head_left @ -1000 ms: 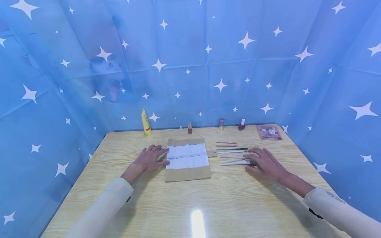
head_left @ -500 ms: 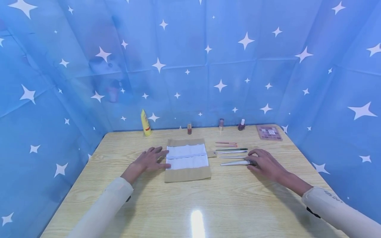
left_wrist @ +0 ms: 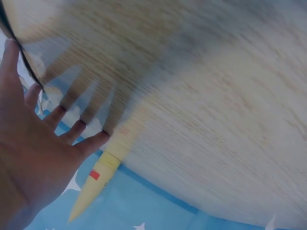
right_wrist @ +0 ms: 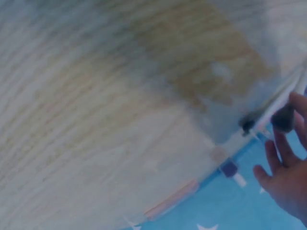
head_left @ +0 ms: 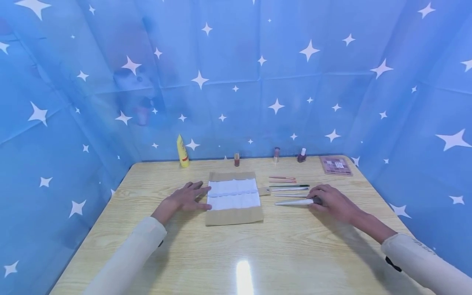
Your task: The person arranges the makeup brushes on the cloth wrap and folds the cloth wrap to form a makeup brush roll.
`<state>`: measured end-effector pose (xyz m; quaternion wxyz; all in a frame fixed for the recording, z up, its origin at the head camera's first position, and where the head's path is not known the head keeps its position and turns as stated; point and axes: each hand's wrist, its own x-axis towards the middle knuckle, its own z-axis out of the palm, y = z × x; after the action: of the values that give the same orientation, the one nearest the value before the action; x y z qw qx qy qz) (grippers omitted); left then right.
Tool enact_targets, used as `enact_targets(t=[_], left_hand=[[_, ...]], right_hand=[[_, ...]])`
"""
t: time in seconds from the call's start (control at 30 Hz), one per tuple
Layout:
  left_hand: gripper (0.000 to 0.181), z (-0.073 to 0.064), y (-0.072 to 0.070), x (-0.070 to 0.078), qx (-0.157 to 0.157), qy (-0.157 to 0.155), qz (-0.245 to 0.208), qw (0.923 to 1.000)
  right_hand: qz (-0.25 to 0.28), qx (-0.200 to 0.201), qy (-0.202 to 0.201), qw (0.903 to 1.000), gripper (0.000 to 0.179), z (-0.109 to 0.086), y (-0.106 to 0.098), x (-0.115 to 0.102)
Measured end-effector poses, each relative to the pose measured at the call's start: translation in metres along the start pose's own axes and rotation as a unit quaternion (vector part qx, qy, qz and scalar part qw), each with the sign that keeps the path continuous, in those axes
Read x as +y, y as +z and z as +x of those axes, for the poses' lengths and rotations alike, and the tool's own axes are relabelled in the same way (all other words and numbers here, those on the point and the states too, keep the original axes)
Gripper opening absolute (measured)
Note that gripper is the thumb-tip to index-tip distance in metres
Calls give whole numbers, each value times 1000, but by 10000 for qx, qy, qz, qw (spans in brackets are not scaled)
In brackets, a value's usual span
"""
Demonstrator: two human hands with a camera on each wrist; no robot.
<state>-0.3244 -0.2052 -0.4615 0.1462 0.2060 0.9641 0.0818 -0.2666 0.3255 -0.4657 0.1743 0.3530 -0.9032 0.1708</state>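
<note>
An unfolded tan brush roll (head_left: 234,220) with white inner pockets lies on the table. At its left edge my left hand (head_left: 188,197) rests with fingers spread, thumb and fingertips on the border. In the left wrist view that hand (left_wrist: 41,139) shows straight fingers holding nothing. To the right of the roll, my right hand (head_left: 333,203) pinches a large white-handled makeup brush (head_left: 295,202) close to its dark bristles. The right wrist view is blurred; there the dark bristle head (right_wrist: 283,119) sits between thumb and fingers. Several thinner makeup brushes (head_left: 289,189) lie in a row just beyond.
Along the back edge stand a yellow tube (head_left: 182,152), a small red bottle (head_left: 237,159), a pinkish tube (head_left: 276,155) and a dark nail polish bottle (head_left: 301,155). A makeup palette (head_left: 336,166) lies at the back right. Blue star-patterned cloth (head_left: 236,98) surrounds the wooden table (head_left: 206,258).
My right hand's fingers have drawn together from a spread pose and now pinch the large makeup brush. The left hand stays by the roll's left edge.
</note>
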Motion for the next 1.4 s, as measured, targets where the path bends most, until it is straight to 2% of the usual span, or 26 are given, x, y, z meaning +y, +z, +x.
enact_targets(t=[0.17,0.37,0.47,0.57,0.67,0.8,0.9,1.0,1.13,1.4], left_hand=[[88,-1,-1,1,19,11,54,10000],[88,-2,-2,1,19,7,98,9999],[88,-2,-2,1,7,8,138,9999],[88,-2,-4,1,-18,-8,166,9999],[87,-2,-5,1,-44,-40,161,9999],[86,-1,-5,2,-78,-50,132,9999],[87,0,-5,3,-104,-40,131,9999],[87,0,-5,2,-114,-62,148,9998],[87,1,-5,3,-111,-92,114,9998],[86,0,-3,3,-114,-144,131,9997]], right_hand=[[614,85,120,9980,27,6,-10,3],[1073,174,405,9933,26,15,-18,7],[1466,100,582,9874,28,19,-19,7],[1995,10,801,9766,36,22,-19,7],[2610,-111,1213,9576,44,27,-17,7],[3246,-360,2111,9213,48,37,-14,7],[3513,-497,2689,8954,54,45,-12,5],[3732,-527,2934,8786,59,58,-8,2],[3810,-526,2988,8734,61,72,-2,-3],[3811,-558,2768,8804,59,99,9,-12]])
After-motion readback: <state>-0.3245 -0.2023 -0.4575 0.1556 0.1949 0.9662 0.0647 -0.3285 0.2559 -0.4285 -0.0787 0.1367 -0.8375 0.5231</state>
